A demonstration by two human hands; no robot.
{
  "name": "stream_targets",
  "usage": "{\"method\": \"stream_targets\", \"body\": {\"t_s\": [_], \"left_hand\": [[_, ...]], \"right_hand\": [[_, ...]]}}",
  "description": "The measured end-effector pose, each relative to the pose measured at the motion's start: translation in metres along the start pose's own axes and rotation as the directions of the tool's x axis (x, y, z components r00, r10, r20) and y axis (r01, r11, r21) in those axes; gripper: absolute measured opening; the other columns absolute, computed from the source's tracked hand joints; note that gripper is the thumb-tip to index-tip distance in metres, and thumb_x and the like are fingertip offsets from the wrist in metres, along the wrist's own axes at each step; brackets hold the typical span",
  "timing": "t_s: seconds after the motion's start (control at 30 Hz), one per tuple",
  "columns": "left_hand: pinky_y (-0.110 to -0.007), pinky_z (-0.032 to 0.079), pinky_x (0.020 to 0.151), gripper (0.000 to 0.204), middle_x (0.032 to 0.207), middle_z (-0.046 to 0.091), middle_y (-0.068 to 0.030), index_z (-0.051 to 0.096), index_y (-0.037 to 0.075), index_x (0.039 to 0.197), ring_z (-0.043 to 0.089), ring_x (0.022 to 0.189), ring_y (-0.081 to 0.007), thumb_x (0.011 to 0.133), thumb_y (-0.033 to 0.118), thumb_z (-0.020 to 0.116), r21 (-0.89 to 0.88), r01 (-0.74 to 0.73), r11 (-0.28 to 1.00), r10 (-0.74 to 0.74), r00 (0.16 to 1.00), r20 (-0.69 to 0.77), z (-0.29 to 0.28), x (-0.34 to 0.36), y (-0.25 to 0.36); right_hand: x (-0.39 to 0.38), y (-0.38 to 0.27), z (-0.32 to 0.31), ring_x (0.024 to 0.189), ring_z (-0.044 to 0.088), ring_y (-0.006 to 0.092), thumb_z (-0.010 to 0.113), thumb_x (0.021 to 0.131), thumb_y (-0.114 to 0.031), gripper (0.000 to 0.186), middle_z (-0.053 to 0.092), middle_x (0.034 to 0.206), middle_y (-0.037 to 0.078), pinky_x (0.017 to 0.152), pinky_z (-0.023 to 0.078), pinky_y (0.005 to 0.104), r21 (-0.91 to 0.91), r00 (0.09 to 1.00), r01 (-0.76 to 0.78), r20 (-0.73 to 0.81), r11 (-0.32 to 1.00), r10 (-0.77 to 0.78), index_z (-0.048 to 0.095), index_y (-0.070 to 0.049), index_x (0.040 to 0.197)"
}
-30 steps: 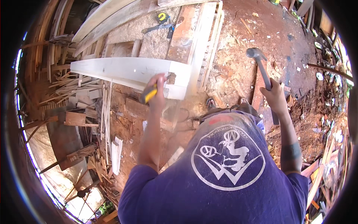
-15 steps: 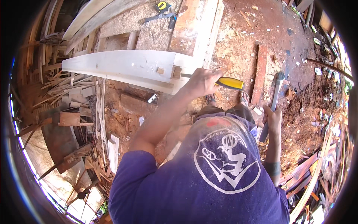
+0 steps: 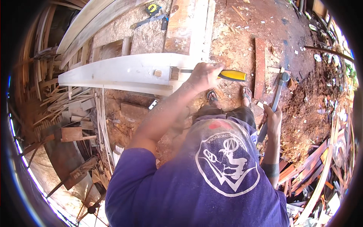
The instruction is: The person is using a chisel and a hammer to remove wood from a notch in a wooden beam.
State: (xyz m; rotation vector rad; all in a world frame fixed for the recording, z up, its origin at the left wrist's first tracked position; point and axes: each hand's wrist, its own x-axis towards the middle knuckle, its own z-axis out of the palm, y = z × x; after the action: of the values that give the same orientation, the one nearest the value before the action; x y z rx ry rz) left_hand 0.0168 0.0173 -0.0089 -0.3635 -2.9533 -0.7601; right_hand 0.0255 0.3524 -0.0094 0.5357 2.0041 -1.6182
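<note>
My left hand (image 3: 204, 75) grips a chisel with a yellow and black handle (image 3: 231, 75); its blade lies across the notched end of a long pale wooden plank (image 3: 117, 72). A small wooden block (image 3: 157, 73) sits on the plank just left of the notch. Lower at my side, my right hand (image 3: 272, 118) holds a hammer (image 3: 278, 89) by its grey handle, head pointing up and away from the plank. My purple shirt fills the lower middle of the view, and my sandalled feet (image 3: 228, 96) stand on the sawdust-covered ground.
A tape measure (image 3: 152, 8) and a metal square (image 3: 149, 20) lie on a board at the top. A reddish board (image 3: 259, 68) lies on the ground by my feet. Offcuts and slats are piled at the left (image 3: 72, 109) and lower right (image 3: 317, 178).
My left hand has carried the chisel from upright on the plank to lying sideways at the plank's end. My right hand has lowered the hammer from raised to down at my side.
</note>
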Motion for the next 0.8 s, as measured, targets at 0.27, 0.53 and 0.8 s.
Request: {"method": "stream_targets", "body": {"t_s": [0.27,0.53,0.8], "left_hand": [[-0.044,0.055,0.062,0.024,0.073,0.067,-0.0135,0.065,0.006,0.093,0.068,0.067,-0.0333,0.072,0.012,0.074,0.021,-0.009,1.0,0.01,0.999,-0.044,0.008,0.0,-0.002],[-0.045,0.055,0.061,0.026,0.072,0.067,-0.014,0.063,0.006,0.095,0.068,0.067,-0.0344,0.072,0.013,0.074,0.022,-0.027,0.999,0.028,0.998,-0.061,0.002,0.006,0.002],[-0.045,0.054,0.061,0.025,0.073,0.066,-0.0153,0.063,0.005,0.094,0.068,0.068,-0.0356,0.073,0.012,0.073,-0.024,-0.037,0.999,0.035,0.996,-0.086,0.001,-0.001,-0.005]], "right_hand": [[-0.008,-0.008,-0.02,0.043,0.046,0.0061,0.066,0.091,-0.013,0.012,0.052,0.061,0.0,0.037,0.044,0.0225,0.179,0.968,0.105,-0.244,0.978,-0.059,0.058,-0.006,0.095],[-0.01,0.041,0.037,0.051,0.05,0.0102,0.058,0.091,-0.007,0.016,0.05,0.06,0.002,0.044,0.041,0.0304,-0.034,0.76,0.623,-0.206,0.781,-0.616,0.054,-0.01,0.076],[-0.009,-0.021,0.002,0.041,0.041,0.0037,0.058,0.091,-0.017,0.014,0.05,0.055,-0.002,0.034,0.035,0.0249,-0.056,0.847,0.379,-0.381,0.924,-0.371,0.057,-0.01,0.079]]}}
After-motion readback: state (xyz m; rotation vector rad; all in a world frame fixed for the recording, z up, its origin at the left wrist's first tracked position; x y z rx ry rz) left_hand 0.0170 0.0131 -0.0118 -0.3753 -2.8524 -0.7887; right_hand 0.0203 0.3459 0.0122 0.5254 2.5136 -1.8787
